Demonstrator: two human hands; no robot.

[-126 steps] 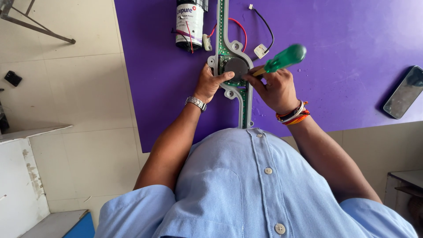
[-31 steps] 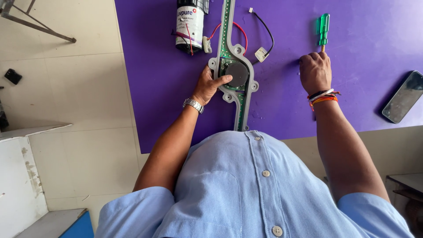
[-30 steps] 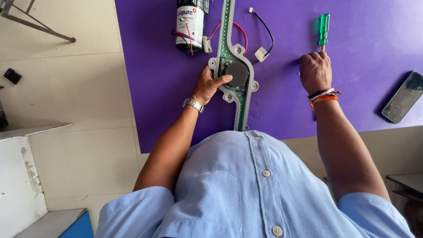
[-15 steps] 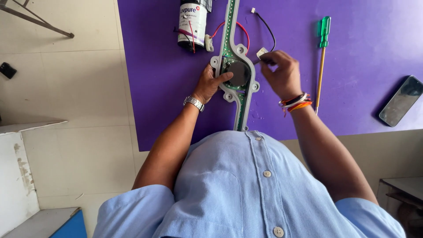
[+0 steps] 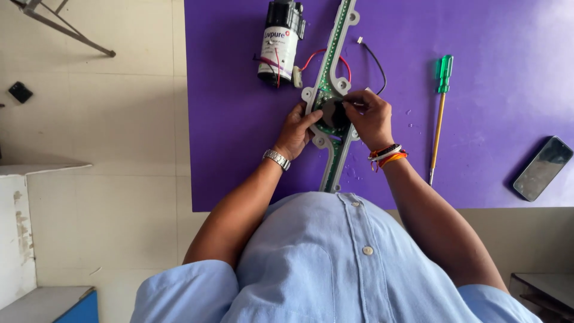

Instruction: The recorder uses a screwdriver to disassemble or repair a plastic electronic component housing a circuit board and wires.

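A long grey strip with a green circuit board (image 5: pixel 338 36) lies on the purple mat (image 5: pixel 239 119), with a round black disc (image 5: pixel 330 115) at its wide middle. My left hand (image 5: pixel 297 128) grips the left rim of that middle part, thumb on the disc. My right hand (image 5: pixel 371 116) is at the disc's right edge, fingertips pinched on a small pale connector at the end of a black wire (image 5: pixel 378 63). A screwdriver with a green handle (image 5: pixel 443 73) lies loose on the mat to the right of my right hand.
A black and white cylindrical pump (image 5: pixel 280 43) with red wires lies at the top of the mat beside the strip. A dark phone (image 5: pixel 543 168) rests at the mat's right edge. Beige floor tiles lie to the left, with a small black object (image 5: pixel 20 92).
My right hand set the screwdriver down on the mat at the right, then came back to the disc and pinched the connector. My left hand stayed on the strip.
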